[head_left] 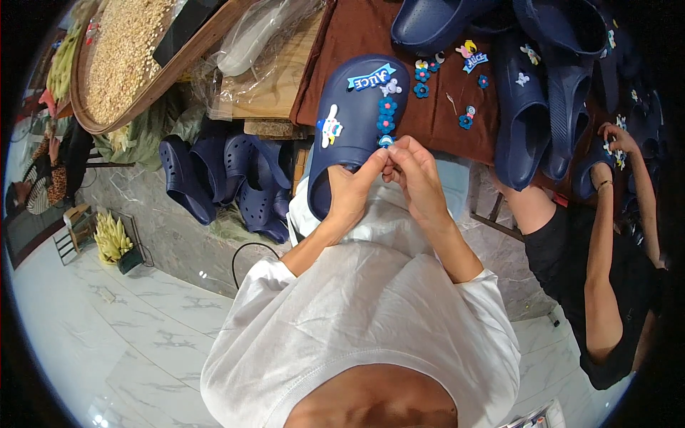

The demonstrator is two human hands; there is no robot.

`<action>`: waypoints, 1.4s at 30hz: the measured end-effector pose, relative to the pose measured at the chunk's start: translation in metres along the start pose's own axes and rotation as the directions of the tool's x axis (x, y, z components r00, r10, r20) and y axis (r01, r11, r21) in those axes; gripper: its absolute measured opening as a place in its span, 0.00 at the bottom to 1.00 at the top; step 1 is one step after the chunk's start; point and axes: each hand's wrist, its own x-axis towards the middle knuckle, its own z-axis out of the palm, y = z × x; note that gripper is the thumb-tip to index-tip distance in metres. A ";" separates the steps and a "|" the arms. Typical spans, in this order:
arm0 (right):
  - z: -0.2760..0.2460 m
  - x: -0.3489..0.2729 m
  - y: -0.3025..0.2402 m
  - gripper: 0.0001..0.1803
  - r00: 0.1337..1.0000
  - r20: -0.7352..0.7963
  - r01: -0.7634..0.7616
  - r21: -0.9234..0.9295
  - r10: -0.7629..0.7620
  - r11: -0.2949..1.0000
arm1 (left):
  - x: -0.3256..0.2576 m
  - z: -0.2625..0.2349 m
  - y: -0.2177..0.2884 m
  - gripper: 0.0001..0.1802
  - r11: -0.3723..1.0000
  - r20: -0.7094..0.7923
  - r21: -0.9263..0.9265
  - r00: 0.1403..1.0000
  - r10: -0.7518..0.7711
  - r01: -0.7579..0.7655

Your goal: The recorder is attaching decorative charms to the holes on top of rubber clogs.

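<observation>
Now, on the far side of me stands the counter (271,96), partly covered by a brown cloth (357,36). At its far left lies a big round woven tray (93,118) full of pale grain. On the cloth, at the right, many navy clogs (524,121) are piled, and under the counter's left part more navy clogs (214,178) lean against the grey stone.

To my right another person works; their hand (617,137) reaches to the clogs at the edge of the pile.

In front of my chest I hold one navy clog (357,121), its toe pointing away from me and resting on the cloth. My left hand (349,196) has its grip closed on the near rim of the clog, thumb up along the edge. My right hand (417,175) has its fingers pinched together on a small blue charm (386,140) at the near right edge of the clog's upper, just touching my left thumb.

On the clog already sit a light blue banner charm (371,78), a white cartoon figure charm (330,128) at the left, and blue flower charms (387,114) in a line above the one I pinch. More loose charms (467,57) lie on the cloth between my clog and the pile.
</observation>
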 end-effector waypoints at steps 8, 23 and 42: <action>0.006 0.000 0.012 0.06 0.988 -0.086 0.125 -0.079 -0.132 0.989 | -0.007 0.006 0.003 0.07 0.986 -0.058 0.106 0.989 0.136 -0.129; 0.003 0.002 0.009 0.06 0.989 -0.041 0.137 -0.098 -0.141 0.986 | -0.004 -0.001 0.000 0.11 0.983 -0.052 0.124 0.989 0.140 -0.133; -0.007 0.002 0.010 0.06 0.984 0.130 0.145 -0.208 -0.120 0.967 | -0.001 0.001 0.007 0.13 0.968 -0.152 0.200 0.971 0.185 -0.154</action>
